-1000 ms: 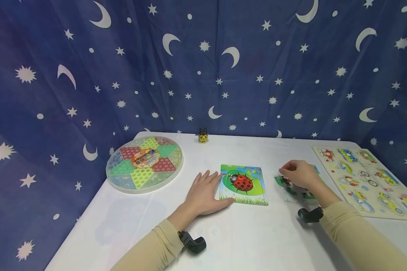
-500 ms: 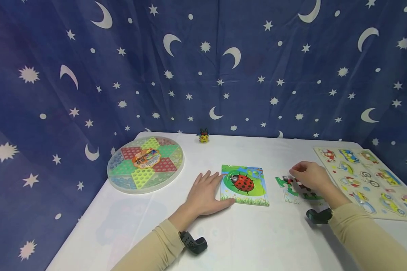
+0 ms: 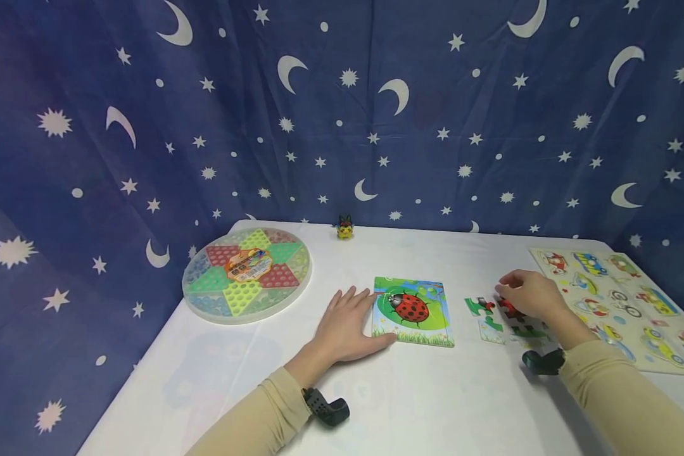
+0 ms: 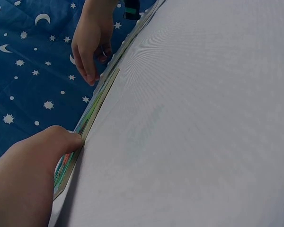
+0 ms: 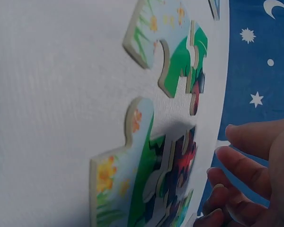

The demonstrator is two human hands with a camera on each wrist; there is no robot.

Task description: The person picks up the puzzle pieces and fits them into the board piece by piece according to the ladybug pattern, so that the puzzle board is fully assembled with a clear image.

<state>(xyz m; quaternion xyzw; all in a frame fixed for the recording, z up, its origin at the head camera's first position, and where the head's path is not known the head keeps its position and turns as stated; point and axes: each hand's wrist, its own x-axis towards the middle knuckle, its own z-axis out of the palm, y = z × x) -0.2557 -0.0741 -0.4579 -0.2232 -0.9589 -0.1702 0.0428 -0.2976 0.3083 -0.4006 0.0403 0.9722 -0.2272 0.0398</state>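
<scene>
In the head view, a square ladybug puzzle board (image 3: 413,310) lies flat on the white table. My left hand (image 3: 344,326) rests at its left side, fingers spread, with the thumb at its lower edge; the left wrist view shows that thumb (image 4: 68,141) touching the board's edge. To the right, my right hand (image 3: 532,297) hovers over loose jigsaw pieces, its fingers loosely bent with nothing between them. One green-and-red piece (image 3: 480,306) and a flowered corner piece (image 5: 156,33) lie left of it. Another flowered piece (image 5: 116,182) and a red piece (image 3: 510,309) lie under or beside that hand.
A round Chinese checkers board (image 3: 247,275) lies at the left. Behind stands a small yellow figurine (image 3: 344,228). A wooden vehicle peg puzzle (image 3: 621,304) lies on the right, partly behind my right forearm. A dark blue star-patterned curtain (image 3: 319,114) hangs behind the table.
My right hand has moved rightward over the loose pieces, uncovering those on the left side. My left hand has stayed by the ladybug board.
</scene>
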